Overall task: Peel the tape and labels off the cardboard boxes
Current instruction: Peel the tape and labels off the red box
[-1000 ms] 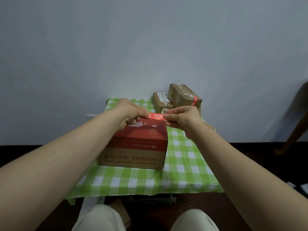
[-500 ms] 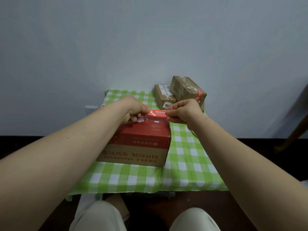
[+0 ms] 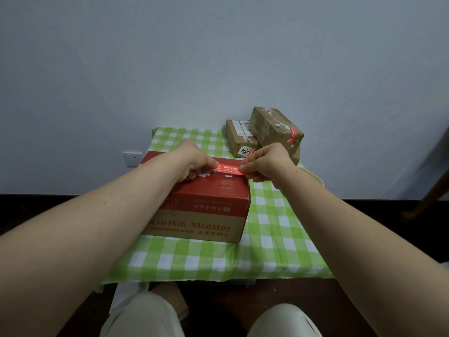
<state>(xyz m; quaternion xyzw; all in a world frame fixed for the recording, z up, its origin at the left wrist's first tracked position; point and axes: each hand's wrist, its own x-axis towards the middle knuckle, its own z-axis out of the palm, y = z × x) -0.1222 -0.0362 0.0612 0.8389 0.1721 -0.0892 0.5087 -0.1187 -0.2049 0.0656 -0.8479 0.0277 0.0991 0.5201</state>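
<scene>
Pale grey wall [image 3: 218, 57] backs a small table under a green-and-white checked cloth [image 3: 279, 239], with one socket [image 3: 132, 159] low on the wall. One red-topped box [image 3: 209, 203] sits mid-table. A low brown box [image 3: 239, 139] and a taller brown box [image 3: 274, 127] touch at the far right, perhaps with a third beneath. The left hand [image 3: 194, 159] and right hand [image 3: 267, 161] each pinch an end of one red tape strip [image 3: 228, 168] just over the red-topped box.

Looking like a plain room in a home, prob. a spare corner: small table [image 3: 279, 239] w/ green-white check cloth sitting against a bare pale wall [image 3: 218, 57], std wall socket [image 3: 132, 159] showing low on the left, dark floor [image 3: 376, 227] running underneath, taped parcel boxes [image 3: 274, 127] sitting stacked at the table's back.
</scene>
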